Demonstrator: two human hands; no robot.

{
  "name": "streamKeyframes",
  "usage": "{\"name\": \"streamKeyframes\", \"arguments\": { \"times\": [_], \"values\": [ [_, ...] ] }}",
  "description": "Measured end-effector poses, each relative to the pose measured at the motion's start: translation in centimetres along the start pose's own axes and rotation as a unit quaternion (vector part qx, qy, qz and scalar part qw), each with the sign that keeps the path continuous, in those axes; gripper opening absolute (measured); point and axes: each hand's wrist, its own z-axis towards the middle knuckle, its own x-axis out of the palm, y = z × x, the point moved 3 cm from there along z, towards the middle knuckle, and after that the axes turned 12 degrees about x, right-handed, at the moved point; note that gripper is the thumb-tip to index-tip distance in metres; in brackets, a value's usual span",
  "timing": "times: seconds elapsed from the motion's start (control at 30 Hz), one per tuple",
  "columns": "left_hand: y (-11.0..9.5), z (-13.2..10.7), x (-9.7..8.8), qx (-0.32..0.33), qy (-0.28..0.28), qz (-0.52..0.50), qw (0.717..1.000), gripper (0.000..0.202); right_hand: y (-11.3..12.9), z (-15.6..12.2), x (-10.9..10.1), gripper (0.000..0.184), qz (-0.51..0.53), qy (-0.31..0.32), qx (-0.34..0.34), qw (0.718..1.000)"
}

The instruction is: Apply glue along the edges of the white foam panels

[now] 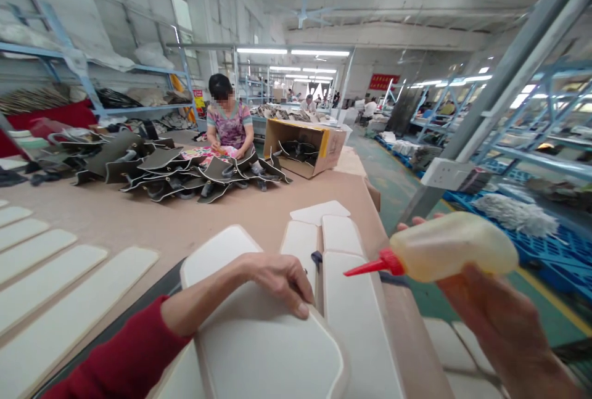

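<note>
My right hand (497, 316) grips a pale yellow squeeze bottle (456, 254) with a red nozzle pointing left, held above the table's right edge. My left hand (277, 282), in a red sleeve, rests with fingers curled on a white padded panel (272, 349) lying flat on the brown table (139, 217). More white panels (342, 235) lie just beyond it, under the nozzle tip.
White strips (55, 288) lie in a row at left. A seated person (229, 124) works at the far end beside a heap of dark pieces (185, 171) and an open cardboard box (305, 146). Blue racks stand at right; a grey post (490, 97) rises near the bottle.
</note>
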Motion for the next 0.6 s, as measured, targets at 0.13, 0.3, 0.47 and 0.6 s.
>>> {"name": "streamKeyframes", "arguments": {
  "times": [0.13,0.3,0.47,0.6],
  "values": [
    [-1.9,0.7,0.5,0.017,0.04,0.014,0.999,0.054,0.3,-0.7,2.0,0.059,0.016,0.06,0.03,0.998],
    [-4.2,0.9,1.0,0.023,0.065,0.017,0.997,0.049,-0.5,-0.3,1.9,0.065,0.027,0.091,0.05,0.994],
    [-5.1,1.0,1.5,0.035,0.086,-0.004,0.996,0.056,-0.2,-0.6,2.4,0.062,0.031,0.156,0.047,0.986],
    [-4.9,1.1,1.8,0.034,0.092,-0.018,0.995,0.059,-0.3,-1.1,3.0,0.057,0.031,0.198,0.05,0.978]
  ]
}}
